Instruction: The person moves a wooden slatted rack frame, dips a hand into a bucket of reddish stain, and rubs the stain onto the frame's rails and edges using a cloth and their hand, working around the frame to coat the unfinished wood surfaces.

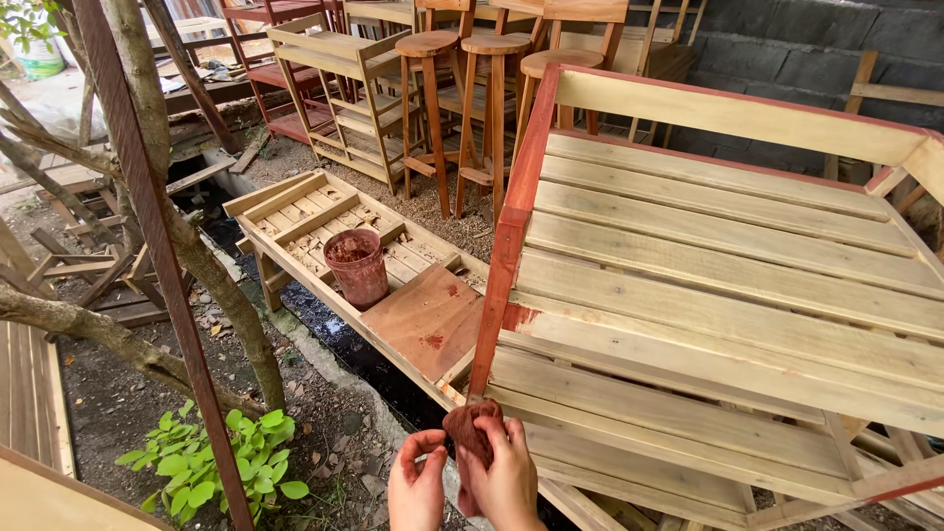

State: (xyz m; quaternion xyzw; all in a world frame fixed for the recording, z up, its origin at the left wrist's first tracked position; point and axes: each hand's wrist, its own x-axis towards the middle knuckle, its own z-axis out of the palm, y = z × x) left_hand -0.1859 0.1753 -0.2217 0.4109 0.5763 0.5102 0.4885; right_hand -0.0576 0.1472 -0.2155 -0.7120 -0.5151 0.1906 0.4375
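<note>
Both hands pinch 1 reddish-brown stain rag (470, 425): right hand (509, 480) wraps it from the right, left hand (417, 484) holds its left side, fingers curled, rag pressed on the lower end of the red-stained side rail (508, 236) of a slatted wooden bench frame (728, 285). Rail is stained red along its length, slats bare apart from 1 red smear by the rail. Left of it, a stain-smeared bucket (356, 265) sits on another slatted frame (295, 211); 3 wooden stools (492, 59) stand behind, a green plant (211, 457) bottom left.
</note>
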